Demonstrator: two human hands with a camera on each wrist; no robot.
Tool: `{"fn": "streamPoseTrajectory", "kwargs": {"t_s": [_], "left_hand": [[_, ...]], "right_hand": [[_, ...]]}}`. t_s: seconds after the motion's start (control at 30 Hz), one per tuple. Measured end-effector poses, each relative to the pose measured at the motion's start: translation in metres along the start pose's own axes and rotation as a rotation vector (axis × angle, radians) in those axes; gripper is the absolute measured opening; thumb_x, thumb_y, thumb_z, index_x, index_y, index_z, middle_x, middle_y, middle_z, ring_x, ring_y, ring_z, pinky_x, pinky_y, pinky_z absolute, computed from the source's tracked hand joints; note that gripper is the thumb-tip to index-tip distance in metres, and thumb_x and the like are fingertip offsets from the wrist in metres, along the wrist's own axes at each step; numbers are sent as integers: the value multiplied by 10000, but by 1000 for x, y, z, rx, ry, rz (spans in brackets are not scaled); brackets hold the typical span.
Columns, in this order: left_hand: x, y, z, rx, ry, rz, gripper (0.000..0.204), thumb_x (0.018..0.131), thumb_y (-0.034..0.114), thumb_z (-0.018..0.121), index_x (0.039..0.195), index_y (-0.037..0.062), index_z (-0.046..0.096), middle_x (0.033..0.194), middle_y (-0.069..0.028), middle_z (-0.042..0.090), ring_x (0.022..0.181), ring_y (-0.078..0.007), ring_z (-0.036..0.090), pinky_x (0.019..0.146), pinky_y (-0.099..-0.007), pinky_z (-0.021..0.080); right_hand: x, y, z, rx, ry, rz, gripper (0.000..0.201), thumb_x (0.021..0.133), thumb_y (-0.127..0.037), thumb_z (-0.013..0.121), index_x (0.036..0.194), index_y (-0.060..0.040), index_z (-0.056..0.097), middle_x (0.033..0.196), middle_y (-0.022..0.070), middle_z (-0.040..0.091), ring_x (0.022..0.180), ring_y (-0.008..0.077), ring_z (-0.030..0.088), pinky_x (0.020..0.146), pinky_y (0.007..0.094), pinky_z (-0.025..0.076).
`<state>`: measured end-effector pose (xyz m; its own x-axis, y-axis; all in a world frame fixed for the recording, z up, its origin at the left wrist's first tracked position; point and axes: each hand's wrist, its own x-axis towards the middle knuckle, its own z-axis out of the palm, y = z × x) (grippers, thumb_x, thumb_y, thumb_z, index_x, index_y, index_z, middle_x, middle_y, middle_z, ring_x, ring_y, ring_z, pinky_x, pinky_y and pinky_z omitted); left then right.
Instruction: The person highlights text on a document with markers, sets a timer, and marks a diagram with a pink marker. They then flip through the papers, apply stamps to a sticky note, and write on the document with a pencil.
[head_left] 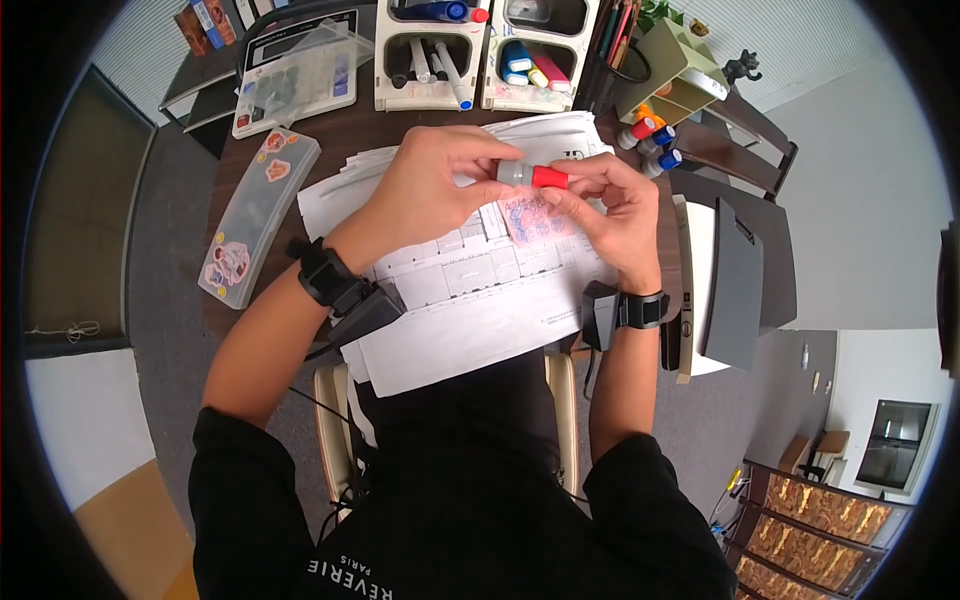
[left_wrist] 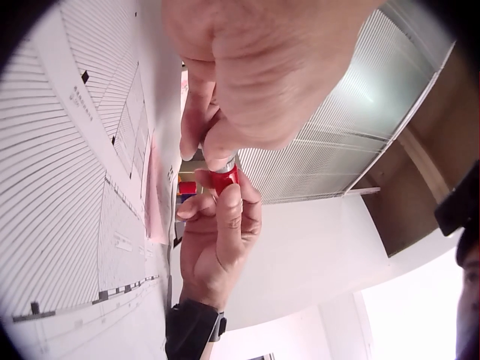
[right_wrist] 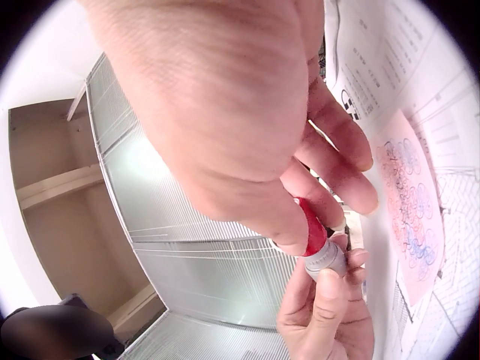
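A small cylinder with a grey part (head_left: 514, 173) and a red part (head_left: 549, 178) is held level between both hands above the papers. My left hand (head_left: 430, 190) pinches the grey end between thumb and fingers. The red end is pinched by my right hand (head_left: 615, 210). In the right wrist view the red part (right_wrist: 313, 234) meets the grey part (right_wrist: 327, 259) with no gap seen. Below lies a pink note (head_left: 540, 222) with blue and red round marks, on printed sheets (head_left: 450, 340).
A sticker-covered case (head_left: 262, 215) lies at the left, near a calculator (head_left: 300, 80). Pen holders (head_left: 428, 98) stand at the back. Several red and blue capped cylinders (head_left: 662, 163) are at the right, by a green shelf (head_left: 665, 70) and a black-and-white device (head_left: 705, 280).
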<state>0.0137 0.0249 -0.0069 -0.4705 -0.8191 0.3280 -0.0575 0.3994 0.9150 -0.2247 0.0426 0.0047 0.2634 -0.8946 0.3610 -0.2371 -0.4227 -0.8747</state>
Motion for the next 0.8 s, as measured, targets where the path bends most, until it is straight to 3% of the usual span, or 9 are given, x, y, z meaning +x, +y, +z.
{"fn": "streamPoseTrajectory", "kwargs": {"t_s": [0.23,0.3,0.37,0.43,0.5,0.57,0.63,0.73,0.8], "left_hand": [[3,9,7,-123,48,-11,363,824,-71,756,1179,-42,685,1120,-108,677,890,-133,662,822,-281,574],[2,14,1,218,69,115,403,775,-67,788,1163,-12,691,1048,-95,670,826,-145,642,768,-271,543],[-1,11,0,287,8,137,400,728,-41,826,1109,13,713,968,-88,642,796,-165,616,730,-275,507],[-3,11,2,321,-175,231,358,725,-20,837,1065,22,734,927,-79,619,799,-191,602,724,-294,496],[-5,11,7,309,-200,254,322,731,4,840,1038,25,746,933,-90,627,826,-224,618,737,-320,510],[-6,10,9,344,-253,198,313,745,10,830,1046,29,747,916,-94,638,832,-243,632,743,-332,517],[-5,5,10,377,-236,224,259,760,22,820,1010,22,752,891,-97,645,817,-256,646,728,-347,522],[-4,1,11,428,-197,265,187,787,28,807,965,8,751,865,-83,639,746,-225,627,671,-323,506],[-4,2,12,353,-182,201,119,816,5,780,931,0,748,819,-65,624,669,-144,588,590,-287,465]], "right_hand": [[2,2,-5,123,183,-104,198,858,-23,789,1032,30,709,848,34,726,702,55,639,598,198,489],[4,3,-13,227,449,-92,177,873,-31,778,1024,30,707,798,2,688,652,36,586,565,196,454],[8,8,-25,196,587,-107,151,886,-46,771,997,33,706,739,-32,629,605,24,516,540,191,402],[8,10,-40,60,723,-13,135,888,-56,769,969,30,703,706,-50,596,585,18,477,535,179,362],[4,8,-52,-40,748,21,161,871,-102,784,927,27,706,643,-47,553,568,29,472,533,195,364],[-4,12,-65,-390,641,195,207,837,-149,806,896,24,709,600,-13,544,552,52,487,524,230,383],[-9,15,-74,-430,585,209,236,810,-176,815,875,25,709,578,25,541,540,82,495,520,267,403],[-12,18,-78,-460,473,226,234,812,-170,813,888,27,713,591,46,572,535,112,513,525,289,433],[-11,20,-79,-468,467,226,245,813,-172,815,912,27,714,592,50,577,536,113,520,527,287,435]]}}
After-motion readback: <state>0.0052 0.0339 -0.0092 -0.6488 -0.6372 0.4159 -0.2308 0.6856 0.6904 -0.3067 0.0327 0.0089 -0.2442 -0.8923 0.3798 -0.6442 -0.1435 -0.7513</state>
